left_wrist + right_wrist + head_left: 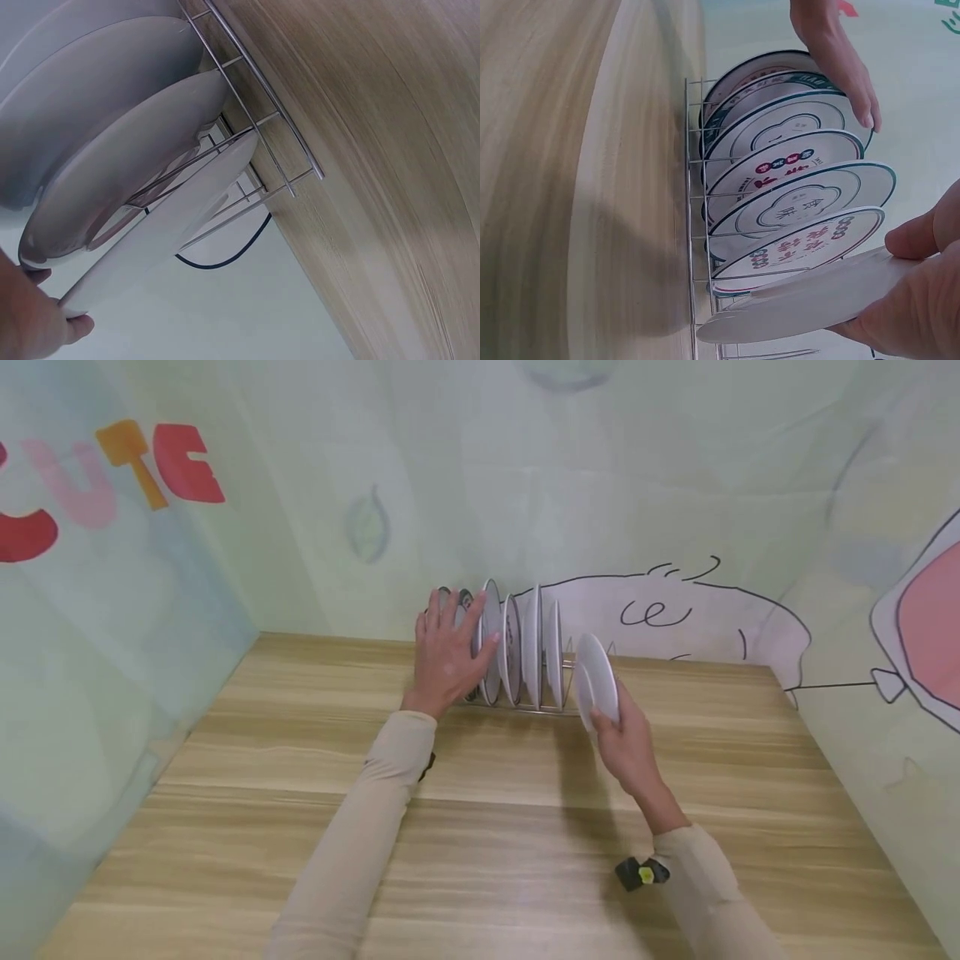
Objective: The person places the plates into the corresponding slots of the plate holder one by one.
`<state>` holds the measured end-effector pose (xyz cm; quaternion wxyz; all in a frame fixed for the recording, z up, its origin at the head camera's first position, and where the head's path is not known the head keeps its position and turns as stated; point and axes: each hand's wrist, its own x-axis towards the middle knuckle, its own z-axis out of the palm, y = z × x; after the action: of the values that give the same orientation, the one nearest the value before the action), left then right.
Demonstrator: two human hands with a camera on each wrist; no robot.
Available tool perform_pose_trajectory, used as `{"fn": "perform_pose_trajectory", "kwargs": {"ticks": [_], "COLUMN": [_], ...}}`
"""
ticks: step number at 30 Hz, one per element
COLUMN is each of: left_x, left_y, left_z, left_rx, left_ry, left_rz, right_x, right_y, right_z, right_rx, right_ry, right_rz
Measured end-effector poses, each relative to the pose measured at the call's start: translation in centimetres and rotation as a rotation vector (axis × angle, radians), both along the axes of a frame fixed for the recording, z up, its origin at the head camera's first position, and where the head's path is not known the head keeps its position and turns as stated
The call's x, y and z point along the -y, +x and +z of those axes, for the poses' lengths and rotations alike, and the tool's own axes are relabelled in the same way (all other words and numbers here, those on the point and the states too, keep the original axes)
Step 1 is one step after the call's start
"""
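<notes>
A wire dish rack stands on the table against the wall. Several round white plates stand on edge in it, some with dark green rims and printed patterns. My right hand pinches a white plate by its edge, thumb on one face and fingers behind. That plate leans at the rack's right end, its lower edge among the wires; whether it rests on them I cannot tell. My left hand lies over the leftmost plates with extended fingers, touching their rims.
The wood-grain table stretches in front of the rack and to both sides. Behind and beside it hangs a pale printed wall cloth with cartoon drawings. A dark wrist device sits at my right cuff.
</notes>
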<state>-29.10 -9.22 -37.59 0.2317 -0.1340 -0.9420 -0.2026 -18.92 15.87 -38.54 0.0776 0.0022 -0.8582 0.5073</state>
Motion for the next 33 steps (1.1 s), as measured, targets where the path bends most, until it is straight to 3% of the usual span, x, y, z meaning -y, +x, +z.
{"fn": "perform_pose_trajectory", "kwargs": {"ticks": [19,33], "left_x": [0.0,0.2], "left_y": [0.1,0.2], "left_z": [0.0,0.1], "left_rx": [0.027,0.019], "left_ry": [0.01,0.0], "left_rz": [0.0,0.001], "right_x": [0.7,1.7], "right_y": [-3.3,-5.5], "right_z": [0.7,0.5], "right_rx": [-0.005,0.024], "right_ry": [-0.059,-0.064], "right_rz": [-0.03,0.003]}}
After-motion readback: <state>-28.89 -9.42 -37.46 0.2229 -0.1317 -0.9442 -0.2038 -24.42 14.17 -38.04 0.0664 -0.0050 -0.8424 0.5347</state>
